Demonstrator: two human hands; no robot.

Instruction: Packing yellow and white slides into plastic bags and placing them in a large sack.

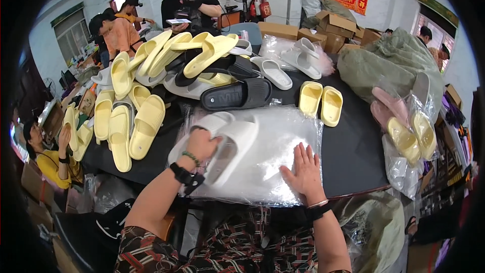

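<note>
My left hand (201,147) is closed on a pair of white slide sandals (236,141), held over the left part of a stack of transparent plastic bags (273,172); the sandals are slightly blurred. My right hand (305,171) lies flat on the bags' right side, fingers stretched out and nothing in it. Just beyond the bags is a black slide sandal (236,94). A small pair of yellow slides (321,103) stands past the far right corner of the stack.
A heap of yellow slides (147,125), mixed with black and grey ones, covers the table's left. Bagged slides (404,136) hang over the right edge near a big greenish sack (389,65). A person holding a phone (179,21) stands opposite; another in yellow (53,172) works at left.
</note>
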